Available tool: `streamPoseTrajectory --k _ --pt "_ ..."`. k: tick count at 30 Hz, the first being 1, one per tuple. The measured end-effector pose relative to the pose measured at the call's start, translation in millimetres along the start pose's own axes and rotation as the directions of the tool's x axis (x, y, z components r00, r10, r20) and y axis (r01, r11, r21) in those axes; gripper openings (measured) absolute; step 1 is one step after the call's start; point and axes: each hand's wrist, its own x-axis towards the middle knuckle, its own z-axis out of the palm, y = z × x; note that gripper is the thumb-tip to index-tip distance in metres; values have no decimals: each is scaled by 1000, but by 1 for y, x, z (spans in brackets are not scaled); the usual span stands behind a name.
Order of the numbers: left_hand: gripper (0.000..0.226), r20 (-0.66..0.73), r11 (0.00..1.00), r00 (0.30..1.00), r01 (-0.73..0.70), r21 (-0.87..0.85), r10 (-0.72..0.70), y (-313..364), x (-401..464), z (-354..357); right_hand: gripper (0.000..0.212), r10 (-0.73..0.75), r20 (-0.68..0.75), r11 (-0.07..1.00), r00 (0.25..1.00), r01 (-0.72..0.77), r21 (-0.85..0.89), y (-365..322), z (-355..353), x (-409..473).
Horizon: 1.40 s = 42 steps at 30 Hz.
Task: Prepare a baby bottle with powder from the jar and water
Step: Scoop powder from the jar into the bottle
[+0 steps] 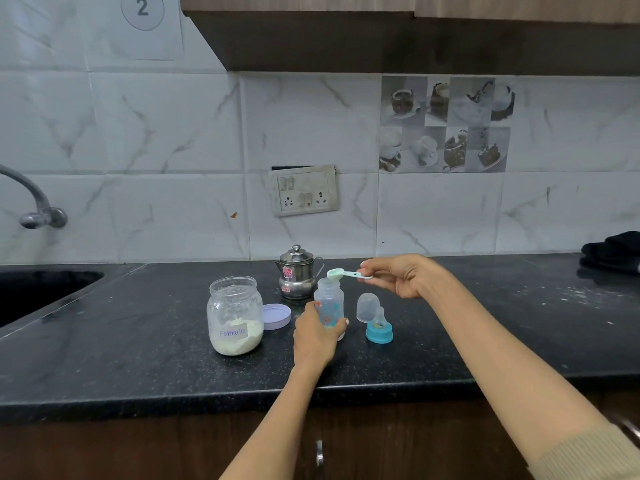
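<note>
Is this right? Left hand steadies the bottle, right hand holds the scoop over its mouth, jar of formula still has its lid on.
Not quite. The head view shows the jar open; its purple lid lies on the counter beside it. The rest holds: left hand grips the bottle, right hand holds the scoop over its mouth.

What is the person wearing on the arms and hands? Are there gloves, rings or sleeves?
Both hands are bare: the left hand and the right hand show no gloves, and no rings are visible. The forearms are uncovered. Only on the right arm does a beige ribbed knit sleeve show, pushed up near the elbow.
</note>
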Motion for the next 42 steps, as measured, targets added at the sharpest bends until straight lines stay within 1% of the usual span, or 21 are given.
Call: streamPoseTrajectory --k 3,6,8,11,13,15,17,18,19,20,22,24,26,28,32,33,35,36,40,41,42 --pt "66 0 1000 1000 8 -8 -8 0 0 0 10 -11 9 999 1000 11 36 -2 -2 -1" --pt "92 -32 999 999 39 -24 -40 3 -3 -2 8 -30 15 999 999 30 42 -5 -1 -5" --pt "104 -77 998 996 45 -32 -47 4 -6 -4 8 -36 15 998 999 35 48 -7 1 -7" --pt "104 -173 998 985 -19 -55 9 3 -12 -12 9 -39 22 999 999 38 38 -11 8 -9" --pt "97 -248 990 966 -102 -95 76 4 -18 -21 8 -44 36 999 998 43 28 -14 15 -9" --pt "88 -359 969 918 -222 -105 171 5 -24 -35 7 -49 52 998 997 47 29 -17 24 -10" --pt "83 -502 936 809 -351 4 305 5 -28 -52 7 -56 73 998 996 54 27 -20 36 -10" --pt "86 -555 921 754 -385 59 351 3 -28 -60 7 -57 87 998 995 56 24 -21 43 -10" --pt "91 -587 914 719 -395 97 372 0 -27 -68 8 -56 103 998 993 54 21 -22 50 -10" --pt "100 -602 917 708 -382 115 370 -3 -27 -77 8 -53 119 998 991 51 20 -22 58 -10" --pt "120 -600 956 749 -276 100 279 -8 -26 -95 9 -54 152 998 987 52 17 -22 74 -8" --pt "133 -581 990 802 -125 68 140 -16 -26 -111 8 -40 190 999 981 42 -12 -22 90 -6" --pt "141 -526 1000 850 8 28 8 -26 -25 -123 7 -16 231 999 973 27 -43 -22 106 -3" --pt "142 -444 996 892 91 1 -81 -37 -26 -131 9 10 262 997 965 11 -77 -23 121 0" --pt "129 -298 985 939 166 -44 -171 -49 -22 -133 13 62 291 982 955 -6 -187 -21 148 5" --pt "121 -281 983 942 174 -54 -182 -50 -21 -132 14 70 289 975 955 -5 -223 -20 154 7" --pt "91 -286 985 942 164 -56 -173 -51 -21 -132 15 82 266 961 960 -6 -276 -18 164 12" --pt "80 -284 986 944 155 -63 -167 -51 -22 -132 15 86 252 953 964 -5 -304 -18 169 14" --pt "78 -306 992 944 104 -70 -121 -54 -21 -130 5 89 192 911 977 -2 -412 -14 186 18" --pt "76 -310 993 944 92 -70 -110 -53 -22 -129 11 86 174 901 981 -3 -433 -13 189 20" --pt "75 -311 994 944 89 -70 -106 -52 -22 -129 10 87 152 887 985 -8 -462 -11 193 21"
